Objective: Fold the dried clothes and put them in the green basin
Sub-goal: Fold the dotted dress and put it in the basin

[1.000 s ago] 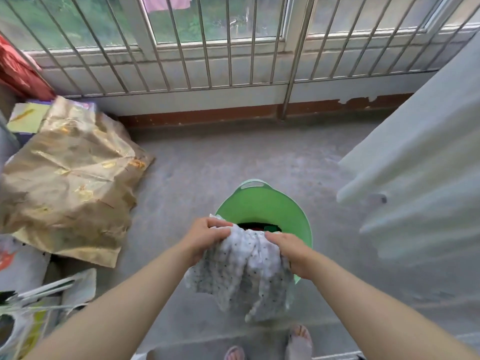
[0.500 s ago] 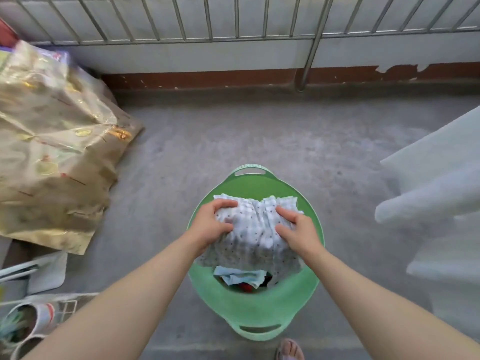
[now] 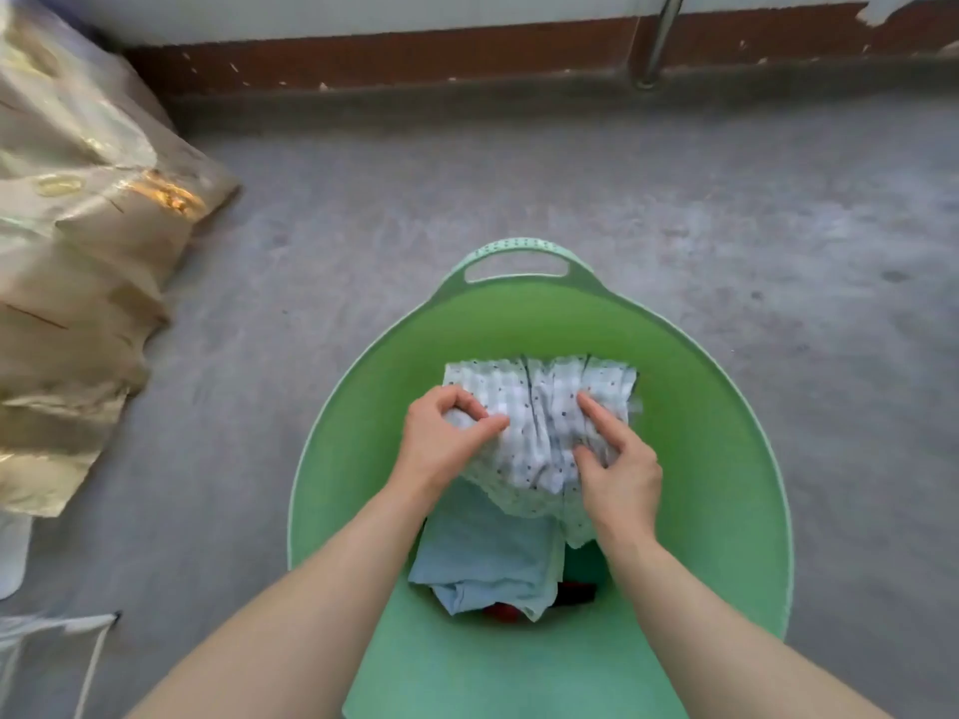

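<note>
The left hand (image 3: 441, 438) and right hand (image 3: 617, 464) pinch the dotted cloth (image 3: 539, 412) to lay it flat in the green basin (image 3: 726, 459).

The basin (image 3: 726, 433) is coloured light green. The cloth (image 3: 539, 407) in it is white and is sprinkled with small dark dots. The folded garment (image 3: 482, 557) is coloured pale blue, and a red piece (image 3: 501, 612) is seen under it. The floor (image 3: 519, 173) is grey. The crinkled sheet (image 3: 78, 251) is coloured shiny gold.
</note>
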Motion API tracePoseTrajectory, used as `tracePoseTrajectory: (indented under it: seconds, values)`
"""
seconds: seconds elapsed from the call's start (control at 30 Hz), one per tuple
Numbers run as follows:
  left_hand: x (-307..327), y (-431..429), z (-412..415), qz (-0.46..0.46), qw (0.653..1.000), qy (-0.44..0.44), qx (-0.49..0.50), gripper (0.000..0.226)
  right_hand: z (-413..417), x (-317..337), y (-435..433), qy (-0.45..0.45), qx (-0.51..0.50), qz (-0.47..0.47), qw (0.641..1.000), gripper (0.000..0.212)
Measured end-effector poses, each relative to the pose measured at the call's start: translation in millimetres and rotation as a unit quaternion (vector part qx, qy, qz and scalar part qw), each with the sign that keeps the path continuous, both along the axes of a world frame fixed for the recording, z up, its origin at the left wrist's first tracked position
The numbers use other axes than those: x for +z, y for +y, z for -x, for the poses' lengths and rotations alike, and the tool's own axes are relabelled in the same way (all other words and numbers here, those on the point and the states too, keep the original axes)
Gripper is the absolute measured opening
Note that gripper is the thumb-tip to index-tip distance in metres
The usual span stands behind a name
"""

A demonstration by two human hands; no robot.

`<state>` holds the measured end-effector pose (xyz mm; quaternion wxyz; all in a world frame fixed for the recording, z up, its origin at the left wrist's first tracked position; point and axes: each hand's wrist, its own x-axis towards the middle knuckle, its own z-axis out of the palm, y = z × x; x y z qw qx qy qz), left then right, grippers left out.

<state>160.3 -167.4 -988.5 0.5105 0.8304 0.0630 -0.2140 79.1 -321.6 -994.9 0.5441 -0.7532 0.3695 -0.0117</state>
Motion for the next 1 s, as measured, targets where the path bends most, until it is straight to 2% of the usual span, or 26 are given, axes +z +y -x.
tracePoseTrajectory:
  seconds: [0.07, 0.23, 0.3, 0.37, 0.4, 0.47, 0.53, 0.57, 0.6, 0.63, 0.73, 0.77, 0.87, 0.93, 1.0]
  values:
    - [-33.8, 10.2, 17.0, -0.016, 0.999, 0.028, 0.025, 0.021, 19.0, -27.5, 15.2, 0.032, -0.024, -0.046, 0.998, 0.054]
    - [-85.5, 37.9, 67.4, -0.098, 0.989, 0.109, 0.0, 0.023, 65.9, -65.6, 41.9, 0.16, -0.133, -0.141, 0.968, 0.05]
    - [-93.9, 42.5, 78.2, -0.132, 0.984, 0.12, 0.006, 0.029, 72.0, -74.3, 46.3, 0.19, -0.167, -0.164, 0.954, 0.033]
    - [-97.3, 43.0, 82.2, -0.161, 0.98, 0.116, 0.013, 0.033, 73.7, -78.7, 48.9, 0.2, -0.19, -0.161, 0.948, 0.006]
    - [-96.7, 41.6, 82.5, -0.175, 0.978, 0.11, 0.017, 0.033, 73.8, -80.7, 50.3, 0.207, -0.19, -0.148, 0.948, 0.009]
    - [-94.3, 40.0, 81.3, -0.191, 0.975, 0.103, 0.049, 0.041, 73.3, -81.8, 52.2, 0.216, -0.196, -0.134, 0.947, 0.033]
    - [-92.5, 39.0, 81.3, -0.181, 0.967, 0.139, 0.111, 0.061, 73.9, -82.2, 52.2, 0.217, -0.215, -0.135, 0.942, 0.064]
    - [-91.3, 39.5, 82.0, -0.171, 0.961, 0.167, 0.141, 0.071, 74.3, -83.3, 52.7, 0.225, -0.228, -0.142, 0.937, 0.079]
    - [-89.3, 38.8, 82.7, -0.156, 0.953, 0.202, 0.162, 0.075, 74.7, -83.5, 52.4, 0.231, -0.245, -0.162, 0.927, 0.085]
    - [-86.4, 37.8, 82.4, -0.136, 0.946, 0.237, 0.176, 0.069, 74.2, -83.3, 50.9, 0.232, -0.26, -0.191, 0.918, 0.078]
    - [-67.7, 31.8, 72.6, -0.042, 0.936, 0.28, 0.209, 0.021, 68.3, -73.5, 41.3, 0.198, -0.27, -0.228, 0.914, 0.041]
    - [-60.1, 28.2, 65.6, -0.012, 0.938, 0.274, 0.211, 0.019, 64.2, -68.3, 36.6, 0.18, -0.27, -0.228, 0.918, 0.036]
    - [-31.7, 17.8, 42.5, 0.079, 0.946, 0.234, 0.212, 0.017, 48.0, -48.1, 24.0, 0.104, -0.284, -0.254, 0.919, 0.034]
    - [-11.7, 13.7, 27.7, 0.166, 0.934, 0.226, 0.221, 0.024, 35.5, -30.2, 16.8, 0.048, -0.313, -0.32, 0.893, 0.037]
    - [3.4, 14.8, 15.5, 0.253, 0.913, 0.236, 0.218, 0.042, 24.6, -12.8, 8.6, -0.012, -0.311, -0.422, 0.851, 0.04]
